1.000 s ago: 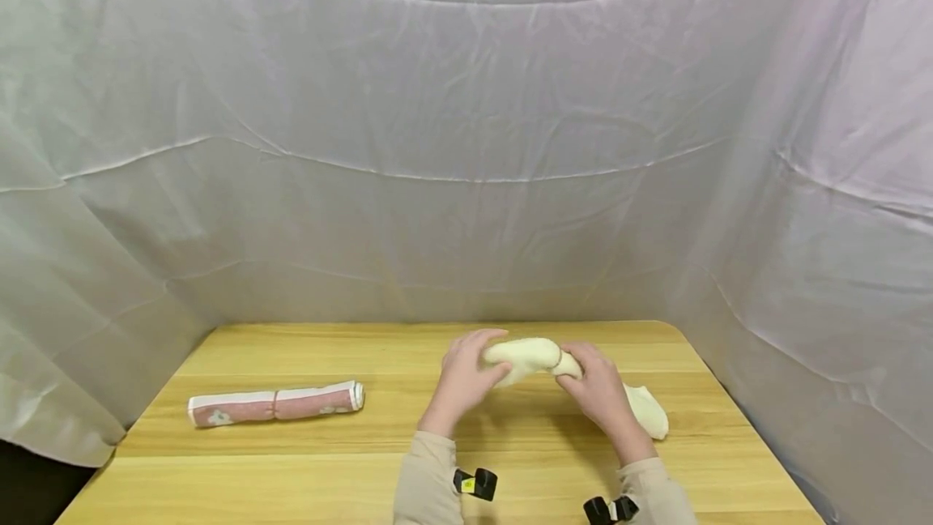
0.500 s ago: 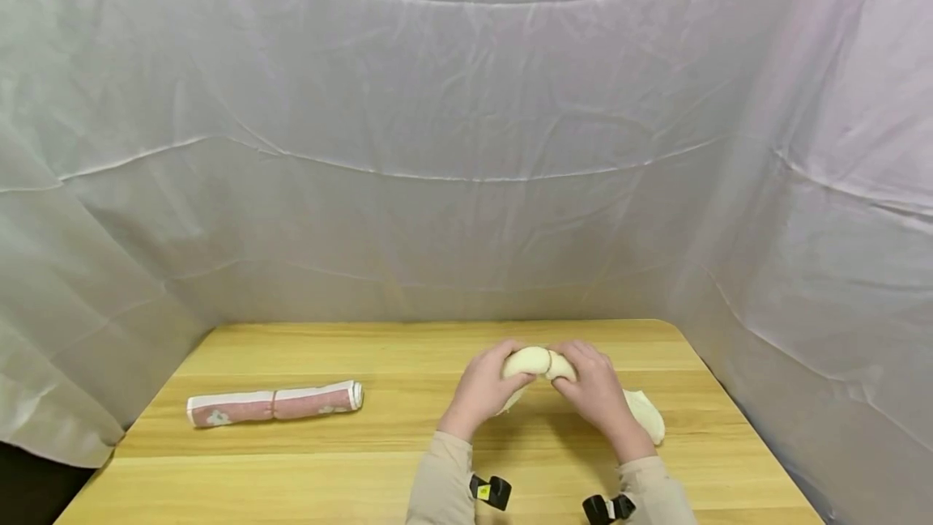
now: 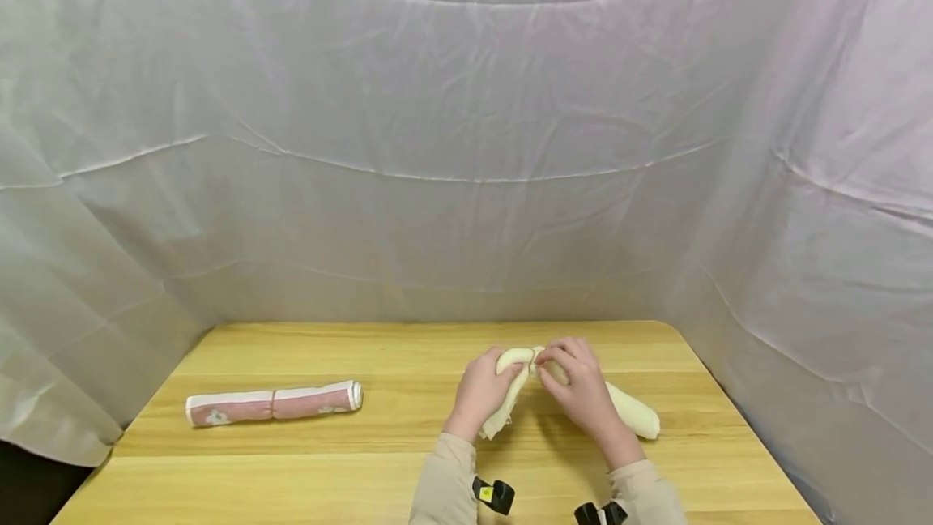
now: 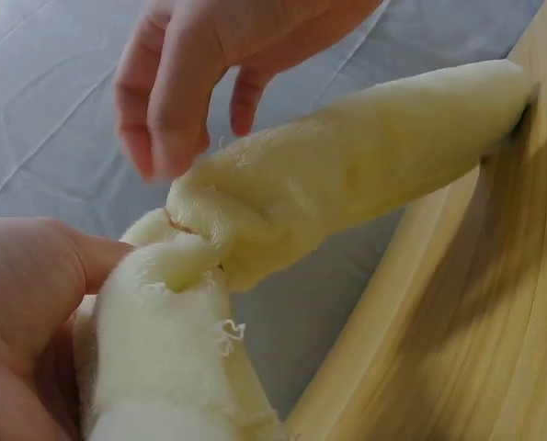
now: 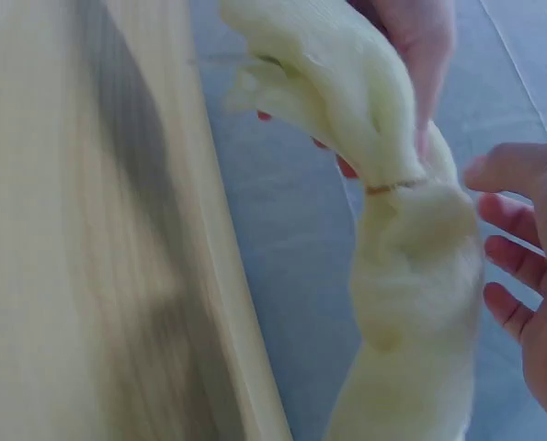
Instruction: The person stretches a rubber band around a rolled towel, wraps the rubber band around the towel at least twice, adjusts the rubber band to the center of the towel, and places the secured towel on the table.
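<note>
Cream towel roll (image 3: 627,414): bent double at a thin band (image 5: 391,186), right of worktop (image 3: 408,468) centre, its ends resting on the wood. Left hand (image 3: 483,387): fingers curled round the left half, thumb pressed into it. Right hand (image 3: 579,386): fingers loosely bent at the fold; whether they grip cannot be told. Pink towel roll (image 3: 273,404): lying well apart to the left. White sheet (image 3: 466,144): hanging behind.
</note>
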### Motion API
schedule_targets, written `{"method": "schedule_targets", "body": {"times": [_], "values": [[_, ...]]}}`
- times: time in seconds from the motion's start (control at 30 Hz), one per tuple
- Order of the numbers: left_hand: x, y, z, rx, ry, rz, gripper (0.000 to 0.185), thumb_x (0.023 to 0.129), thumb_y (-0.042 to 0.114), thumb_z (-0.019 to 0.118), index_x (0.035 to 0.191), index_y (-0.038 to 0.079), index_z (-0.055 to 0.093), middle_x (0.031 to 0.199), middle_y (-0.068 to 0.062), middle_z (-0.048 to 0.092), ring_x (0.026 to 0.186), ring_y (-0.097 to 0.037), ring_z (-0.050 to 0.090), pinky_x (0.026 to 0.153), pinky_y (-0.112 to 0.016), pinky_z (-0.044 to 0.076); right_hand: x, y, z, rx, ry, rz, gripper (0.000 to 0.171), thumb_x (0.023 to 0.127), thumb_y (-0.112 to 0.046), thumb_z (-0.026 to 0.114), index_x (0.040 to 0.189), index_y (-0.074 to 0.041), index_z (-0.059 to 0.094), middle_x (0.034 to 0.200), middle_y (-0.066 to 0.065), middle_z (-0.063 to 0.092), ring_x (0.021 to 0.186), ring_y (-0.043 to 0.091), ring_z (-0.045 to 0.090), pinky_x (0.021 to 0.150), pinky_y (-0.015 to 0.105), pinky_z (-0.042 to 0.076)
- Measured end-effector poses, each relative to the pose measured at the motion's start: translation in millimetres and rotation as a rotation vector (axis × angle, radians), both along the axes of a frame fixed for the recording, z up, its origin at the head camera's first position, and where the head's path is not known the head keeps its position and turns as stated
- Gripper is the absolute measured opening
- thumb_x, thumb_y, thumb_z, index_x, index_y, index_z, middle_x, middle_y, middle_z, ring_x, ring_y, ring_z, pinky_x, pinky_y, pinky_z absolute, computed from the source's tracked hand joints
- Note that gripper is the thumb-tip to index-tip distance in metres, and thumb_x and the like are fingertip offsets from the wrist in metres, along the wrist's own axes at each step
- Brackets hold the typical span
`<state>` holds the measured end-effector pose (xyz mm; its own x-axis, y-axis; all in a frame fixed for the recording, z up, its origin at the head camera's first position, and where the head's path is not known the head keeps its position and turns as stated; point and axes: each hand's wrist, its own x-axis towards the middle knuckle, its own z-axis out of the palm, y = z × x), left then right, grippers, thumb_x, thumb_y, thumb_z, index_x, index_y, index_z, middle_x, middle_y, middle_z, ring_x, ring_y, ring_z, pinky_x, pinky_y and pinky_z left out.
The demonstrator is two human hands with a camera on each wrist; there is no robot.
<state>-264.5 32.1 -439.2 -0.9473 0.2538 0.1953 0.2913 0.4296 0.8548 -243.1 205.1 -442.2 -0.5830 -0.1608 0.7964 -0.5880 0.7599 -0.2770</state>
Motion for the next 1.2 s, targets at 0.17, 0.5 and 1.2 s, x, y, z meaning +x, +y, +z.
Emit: {"method": "schedule_targets", "body": {"times": [0.17, 0.5, 1.2], "values": [[-1.7, -1, -2.5, 0.107, -0.068, -0.041, 0.027, 0.095, 0.021, 0.062, 0.112, 0.001, 0.066, 0.087, -0.011, 0.069, 0.059, -0.008, 0.059, 0.053, -0.022, 0.051, 2.2, -9, -1.4, 0.013, -0.082, -0.073, 0.018, 0.070, -0.007, 0.084, 0.079, -0.013, 0.069, 0.087, 0.000, 0.063, 0.088, 0.017, 0.055, 0.078, 0.038, 0.043], [-3.1, 2, -1.8, 0.169, -0.084, -0.122, 0.022, 0.094, 0.018, 0.062, 0.110, 0.004, 0.069, 0.093, -0.010, 0.069, 0.071, -0.010, 0.059, 0.062, -0.022, 0.052, 6.8, -9, 5.4, -0.082, -0.301, -0.212, 0.013, 0.078, -0.020, 0.080, 0.077, -0.013, 0.069, 0.097, 0.007, 0.067, 0.100, 0.030, 0.058, 0.086, 0.053, 0.044], [-1.5, -3, 0.2, 0.327, -0.247, -0.143, 0.028, 0.094, 0.018, 0.061, 0.119, 0.005, 0.065, 0.092, -0.012, 0.067, 0.058, -0.014, 0.061, 0.047, -0.034, 0.055, 5.9, 14, 12.7, -0.789, -0.956, 0.389, 0.018, 0.083, -0.001, 0.055, 0.071, -0.014, 0.053, 0.150, 0.027, 0.033, 0.141, 0.043, 0.021, 0.115, 0.063, 0.006]]}}
